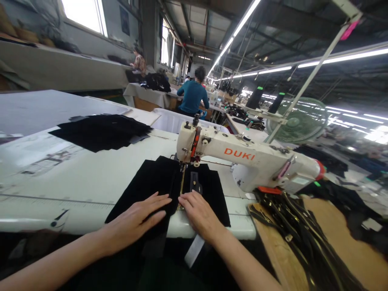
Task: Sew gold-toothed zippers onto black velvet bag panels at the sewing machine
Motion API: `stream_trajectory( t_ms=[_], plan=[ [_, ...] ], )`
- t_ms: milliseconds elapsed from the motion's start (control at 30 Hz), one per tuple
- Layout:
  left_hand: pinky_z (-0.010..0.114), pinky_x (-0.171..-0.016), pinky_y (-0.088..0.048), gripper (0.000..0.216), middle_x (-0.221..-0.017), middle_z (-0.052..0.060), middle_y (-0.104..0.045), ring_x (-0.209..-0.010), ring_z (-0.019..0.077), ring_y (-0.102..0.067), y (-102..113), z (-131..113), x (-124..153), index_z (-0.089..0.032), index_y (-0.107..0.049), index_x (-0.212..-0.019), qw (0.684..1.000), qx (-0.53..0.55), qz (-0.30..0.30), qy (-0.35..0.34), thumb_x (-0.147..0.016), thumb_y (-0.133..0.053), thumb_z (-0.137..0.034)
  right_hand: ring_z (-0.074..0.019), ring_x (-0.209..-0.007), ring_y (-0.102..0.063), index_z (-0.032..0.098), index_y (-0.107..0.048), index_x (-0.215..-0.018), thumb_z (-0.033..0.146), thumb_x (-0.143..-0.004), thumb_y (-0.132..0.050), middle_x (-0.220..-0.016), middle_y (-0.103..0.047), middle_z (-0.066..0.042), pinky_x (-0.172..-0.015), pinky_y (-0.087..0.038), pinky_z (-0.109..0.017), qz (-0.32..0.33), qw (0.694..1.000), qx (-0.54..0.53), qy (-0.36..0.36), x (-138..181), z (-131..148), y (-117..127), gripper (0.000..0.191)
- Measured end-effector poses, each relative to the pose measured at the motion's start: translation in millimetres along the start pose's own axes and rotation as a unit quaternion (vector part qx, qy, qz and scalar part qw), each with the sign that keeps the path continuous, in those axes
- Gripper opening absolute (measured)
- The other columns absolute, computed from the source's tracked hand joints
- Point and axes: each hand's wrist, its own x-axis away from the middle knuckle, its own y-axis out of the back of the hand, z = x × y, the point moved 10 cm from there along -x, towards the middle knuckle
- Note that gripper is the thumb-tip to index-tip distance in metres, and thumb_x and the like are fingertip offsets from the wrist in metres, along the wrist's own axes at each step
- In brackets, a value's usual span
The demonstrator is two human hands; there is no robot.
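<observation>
Black fabric [151, 176] lies on the sewing machine bed, in two parts with a gold-toothed zipper [182, 182] between them running up under the presser foot. My left hand [141, 216] rests flat on the left part, fingers stretched out and thumb apart. My right hand [198, 210] is closed at the near end of the zipper, its fingertips bunched on the tape beside the right part. A dark zipper guide or pull piece [194, 182] sits on that part, just ahead of my right fingers. The white sewing machine [230, 151] stands over the work, needle end above the zipper.
A stack of black fabric pieces [106, 130] lies on the table [75, 173] to the left. Several loose zippers [294, 234] hang over a wooden board [273, 250] on the right. Thread cones [255, 98] and a fan [297, 121] stand behind. A person in blue [193, 98] sits ahead.
</observation>
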Motion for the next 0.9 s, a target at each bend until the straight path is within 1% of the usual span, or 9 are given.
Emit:
stream_trajectory(
  t_ms=[100, 167, 233, 367, 533, 633, 733, 800, 900],
  plan=[
    [0.060, -0.118, -0.033, 0.079, -0.159, 0.009, -0.045, -0.149, 0.0407, -0.032, -3.3, -6.4, 4.6, -0.028, -0.043, -0.155, 1.000, -0.008, -0.029, -0.010, -0.086, -0.070, -0.057, -0.0211, -0.106, -0.063, 0.015, -0.063, -0.121, 0.004, -0.100, -0.050, -0.114, -0.069, -0.009, -0.097, -0.055, -0.036, 0.002, 1.000, 0.010, 0.014, -8.7, -7.0, 8.9, 0.027],
    [0.056, -0.120, -0.033, 0.061, -0.153, 0.009, -0.052, -0.146, 0.0384, -0.039, 0.4, -8.8, 4.6, -0.027, -0.053, -0.149, 0.998, 0.009, -0.058, -0.012, -0.093, -0.063, -0.048, -0.0181, -0.104, -0.063, 0.019, -0.062, -0.119, 0.006, -0.101, -0.049, -0.112, -0.068, -0.006, -0.091, -0.056, -0.030, 0.000, 1.000, 0.015, 0.015, -10.6, -9.8, 14.4, 0.026],
    [0.046, -0.119, -0.039, 0.043, -0.145, 0.005, -0.059, -0.139, 0.0300, -0.051, 8.3, -9.2, 1.6, -0.029, -0.061, -0.142, 0.997, 0.031, -0.069, -0.011, -0.103, -0.046, -0.040, -0.0186, -0.100, -0.063, 0.019, -0.063, -0.115, 0.005, -0.100, -0.052, -0.109, -0.068, -0.006, -0.088, -0.056, -0.030, 0.005, 0.999, 0.029, 0.019, -8.7, -6.2, 15.4, 0.024],
    [0.029, -0.109, -0.049, 0.040, -0.135, 0.000, -0.065, -0.121, 0.0192, -0.065, 24.7, -8.1, -3.1, -0.032, -0.064, -0.137, 0.996, 0.063, -0.066, -0.009, -0.109, -0.036, -0.040, -0.0269, -0.097, -0.061, 0.009, -0.062, -0.117, -0.003, -0.090, -0.060, -0.108, -0.067, -0.013, -0.084, -0.055, -0.040, 0.009, 0.997, 0.074, 0.018, 4.0, 14.8, 9.6, 0.030],
    [0.046, -0.119, -0.038, 0.040, -0.154, -0.003, -0.051, -0.144, 0.0283, -0.045, 11.3, -3.4, 1.9, -0.039, -0.055, -0.145, 0.998, 0.045, -0.042, -0.014, -0.106, -0.045, -0.038, -0.0291, -0.101, -0.060, 0.005, -0.057, -0.127, -0.008, -0.089, -0.055, -0.113, -0.065, -0.018, -0.087, -0.053, -0.042, -0.005, 0.996, 0.091, 0.004, 18.3, 33.9, 4.0, 0.041],
    [0.053, -0.124, -0.023, 0.048, -0.158, -0.003, -0.047, -0.149, 0.0246, -0.037, -0.3, -12.8, 4.4, -0.041, -0.043, -0.153, 0.997, 0.021, -0.019, -0.072, -0.106, -0.046, -0.029, -0.0292, -0.100, -0.061, 0.009, -0.058, -0.129, -0.006, -0.091, -0.054, -0.114, -0.066, -0.017, -0.086, -0.054, -0.043, -0.005, 0.997, 0.077, -0.014, 19.3, 28.6, 2.9, 0.041],
    [0.053, -0.126, -0.012, 0.054, -0.158, -0.003, -0.046, -0.148, 0.0195, -0.039, -3.4, -19.4, 4.5, -0.040, -0.036, -0.156, 0.995, 0.008, -0.004, -0.103, -0.106, -0.045, -0.021, -0.0250, -0.095, -0.063, 0.015, -0.066, -0.117, 0.005, -0.096, -0.057, -0.106, -0.068, -0.011, -0.081, -0.056, -0.037, -0.005, 0.998, 0.038, -0.039, 12.3, 12.4, 10.7, 0.025],
    [0.054, -0.125, -0.014, 0.051, -0.158, -0.004, -0.047, -0.149, 0.0200, -0.038, -0.5, -17.0, 2.5, -0.041, -0.038, -0.155, 0.996, 0.016, -0.003, -0.084, -0.107, -0.044, -0.026, -0.0194, -0.090, -0.065, 0.020, -0.069, -0.107, 0.013, -0.100, -0.059, -0.097, -0.069, -0.005, -0.078, -0.056, -0.030, -0.005, 0.999, 0.004, -0.052, 3.4, 0.8, 20.7, 0.014],
    [0.055, -0.124, -0.020, 0.043, -0.155, -0.005, -0.050, -0.149, 0.0232, -0.038, 8.1, -10.7, 0.0, -0.040, -0.046, -0.151, 0.998, 0.049, -0.012, -0.043, -0.109, -0.041, -0.039, -0.0142, -0.087, -0.067, 0.021, -0.071, -0.101, 0.019, -0.104, -0.055, -0.091, -0.069, -0.001, -0.078, -0.054, -0.024, -0.012, 0.997, -0.030, -0.070, -9.3, -11.2, 34.6, 0.016]
  ],
)
